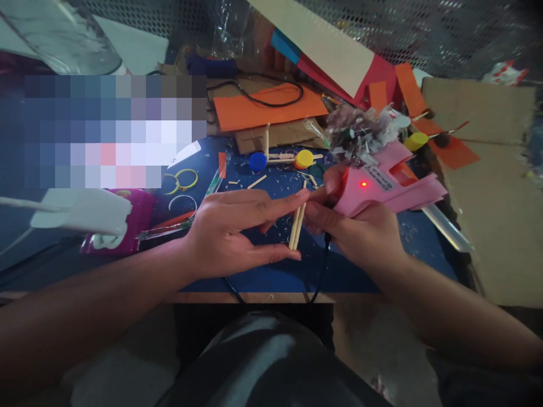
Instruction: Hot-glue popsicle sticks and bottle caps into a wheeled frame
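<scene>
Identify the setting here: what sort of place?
Probably a craft worktable: the right hand grips a pink glue gun, the left hand pinches wooden sticks, and orange paper, cardboard and bottle caps litter the blue mat.

From my end the light is low and the corners fall dark. I'm looking at a blue table (263,277) with a pale wooden front edge, its top strewn with scraps. Grey metal mesh (424,28) closes off the back. A large cardboard sheet (487,169) lies at the right and orange paper (263,107) toward the rear.
</scene>
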### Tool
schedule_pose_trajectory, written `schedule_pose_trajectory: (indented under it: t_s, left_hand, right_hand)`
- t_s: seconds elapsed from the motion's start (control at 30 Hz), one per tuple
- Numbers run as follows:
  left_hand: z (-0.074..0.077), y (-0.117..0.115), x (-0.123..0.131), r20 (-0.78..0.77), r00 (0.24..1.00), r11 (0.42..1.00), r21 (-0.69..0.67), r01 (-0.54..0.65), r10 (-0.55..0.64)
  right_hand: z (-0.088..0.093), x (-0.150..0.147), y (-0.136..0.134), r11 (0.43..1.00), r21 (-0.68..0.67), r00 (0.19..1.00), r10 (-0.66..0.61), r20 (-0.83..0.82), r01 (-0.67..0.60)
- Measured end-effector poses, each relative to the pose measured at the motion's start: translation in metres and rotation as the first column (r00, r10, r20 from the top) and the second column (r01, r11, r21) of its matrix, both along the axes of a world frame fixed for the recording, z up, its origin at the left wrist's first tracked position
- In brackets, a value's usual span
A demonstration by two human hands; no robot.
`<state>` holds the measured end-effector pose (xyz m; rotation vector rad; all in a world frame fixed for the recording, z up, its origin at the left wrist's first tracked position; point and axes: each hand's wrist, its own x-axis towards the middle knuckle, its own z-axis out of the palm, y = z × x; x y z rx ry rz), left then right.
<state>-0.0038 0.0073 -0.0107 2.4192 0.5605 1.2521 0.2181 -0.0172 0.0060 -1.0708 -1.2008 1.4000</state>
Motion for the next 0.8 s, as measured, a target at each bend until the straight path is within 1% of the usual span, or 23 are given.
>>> schedule_pose_trajectory:
  t_s: [0.23,0.47,0.57,0.67,0.8]
  left_hand:
    - [0.0008,0.0013,-0.0017,-0.027,0.999,1.0,-0.007,0.017,-0.017]
    - [0.0027,0.0,-0.0014,-0.045,0.999,1.0,0.011,-0.007,0.008]
    - [0.0036,-0.0017,-0.0008,-0.006,1.0,0.999,0.031,-0.012,0.012]
    - [0.0044,-0.0031,-0.0011,-0.006,1.0,0.999,0.04,-0.016,0.016]
    - [0.0051,-0.0027,-0.0015,-0.01,0.999,0.998,0.031,-0.045,0.045]
  right_hand:
    - [-0.0011,0.0021,-0.0017,0.999,-0.009,0.999,0.042,-0.031,-0.042]
    - [-0.001,0.0017,-0.0022,0.998,-0.009,0.997,0.056,-0.044,-0.056]
    - [-0.0005,0.0016,-0.0017,0.999,0.008,0.998,0.049,-0.036,-0.049]
    - [0.0004,0.0012,-0.0016,0.998,0.018,0.998,0.055,-0.03,-0.055]
    - [0.0031,0.0015,-0.003,0.998,0.035,0.998,0.059,0.038,-0.06]
